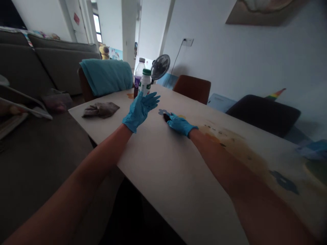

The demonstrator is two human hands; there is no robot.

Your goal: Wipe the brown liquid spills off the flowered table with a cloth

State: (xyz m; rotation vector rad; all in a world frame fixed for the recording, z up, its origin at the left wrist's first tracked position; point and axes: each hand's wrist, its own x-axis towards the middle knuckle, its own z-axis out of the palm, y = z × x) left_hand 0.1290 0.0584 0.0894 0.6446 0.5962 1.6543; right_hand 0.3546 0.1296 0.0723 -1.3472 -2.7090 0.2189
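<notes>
My left hand [140, 110], in a blue glove, is raised over the white table [163, 160] with its fingers apart and nothing in it. Just behind it stand a white bottle with a green cap [145, 81] and a clear bottle with purple liquid [139, 73]. My right hand [178, 124], also gloved in blue, rests low on the table, its fingers round a small dark object [166, 117] beside a grey-blue flower print [162, 111]. A crumpled brown-grey cloth [100, 110] lies on the table to the left.
A fan [160, 67] stands behind the bottles. A teal towel [108, 76] hangs over a chair at the far left end. A brown chair [192, 89] and a black chair [263, 114] line the far side. Something blue [315, 149] lies at the right edge.
</notes>
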